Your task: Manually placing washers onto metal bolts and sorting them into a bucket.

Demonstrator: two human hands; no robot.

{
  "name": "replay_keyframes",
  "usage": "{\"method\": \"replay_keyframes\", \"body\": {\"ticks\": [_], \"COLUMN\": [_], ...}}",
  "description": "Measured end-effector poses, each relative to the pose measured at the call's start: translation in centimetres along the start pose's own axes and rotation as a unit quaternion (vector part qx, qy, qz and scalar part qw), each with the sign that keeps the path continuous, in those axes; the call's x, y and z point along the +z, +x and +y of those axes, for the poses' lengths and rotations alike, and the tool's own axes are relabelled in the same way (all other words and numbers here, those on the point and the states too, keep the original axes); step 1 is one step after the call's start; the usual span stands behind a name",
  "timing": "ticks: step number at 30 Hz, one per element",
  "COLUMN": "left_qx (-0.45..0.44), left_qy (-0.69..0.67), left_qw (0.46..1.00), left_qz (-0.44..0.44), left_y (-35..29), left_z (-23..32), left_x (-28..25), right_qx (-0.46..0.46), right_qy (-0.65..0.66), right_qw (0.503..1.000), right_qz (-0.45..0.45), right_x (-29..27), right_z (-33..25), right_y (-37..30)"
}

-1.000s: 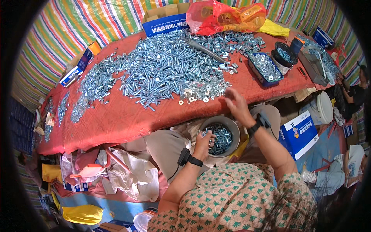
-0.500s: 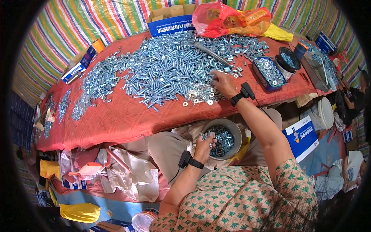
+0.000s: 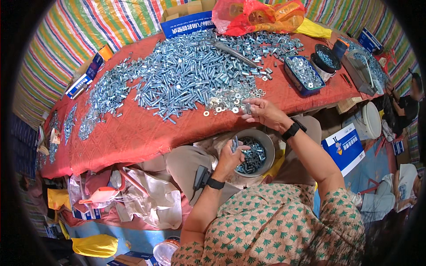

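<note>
Right hand is drawing back from the bolt pile toward the worktop edge, pinching a small metal part; left hand is gripping metal fasteners beside the grey bucket.

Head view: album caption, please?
Left hand holding metal fasteners by a grey bucket; right hand pinching another near washers on red cloth.

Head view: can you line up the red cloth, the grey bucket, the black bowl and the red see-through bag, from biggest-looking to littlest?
1. Red cloth
2. Red see-through bag
3. Grey bucket
4. Black bowl

The bucket looks nearer the camera, so its real size against the bag or bowl is unsure.
</note>
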State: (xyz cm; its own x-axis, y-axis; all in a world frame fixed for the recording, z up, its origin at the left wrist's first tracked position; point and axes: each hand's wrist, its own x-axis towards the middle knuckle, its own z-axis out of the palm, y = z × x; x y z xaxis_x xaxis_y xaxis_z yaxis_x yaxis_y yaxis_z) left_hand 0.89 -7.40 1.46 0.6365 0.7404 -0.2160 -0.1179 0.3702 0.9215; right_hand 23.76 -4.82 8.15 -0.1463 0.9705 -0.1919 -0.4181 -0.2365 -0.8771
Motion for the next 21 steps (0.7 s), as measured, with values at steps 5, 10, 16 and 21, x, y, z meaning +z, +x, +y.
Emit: {"method": "replay_keyframes", "body": {"ticks": [5,10,16,21], "left_qx": [-0.006,-0.001,-0.029,-0.024], "left_qy": [-0.012,-0.006,0.018,0.045], "left_qw": [0.999,1.000,0.999,0.998], "left_qz": [-0.031,-0.005,0.020,0.020], "left_y": [-0.6,-0.6,-0.9,-0.6], "left_z": [2.3,2.4,2.9,2.1], "left_x": [-1.0,-1.2,-1.0,-1.3], "right_qx": [0.014,0.011,-0.005,-0.190], "right_qy": [0.078,0.116,-0.004,-0.445], "right_qw": [0.996,0.992,0.999,0.875], "right_qz": [-0.033,-0.047,-0.035,-0.016], "right_x": [0.2,0.4,0.9,2.1], "right_z": [2.0,4.1,4.8,3.4], "right_y": [-1.1,-1.1,-1.6,-2.8]}}
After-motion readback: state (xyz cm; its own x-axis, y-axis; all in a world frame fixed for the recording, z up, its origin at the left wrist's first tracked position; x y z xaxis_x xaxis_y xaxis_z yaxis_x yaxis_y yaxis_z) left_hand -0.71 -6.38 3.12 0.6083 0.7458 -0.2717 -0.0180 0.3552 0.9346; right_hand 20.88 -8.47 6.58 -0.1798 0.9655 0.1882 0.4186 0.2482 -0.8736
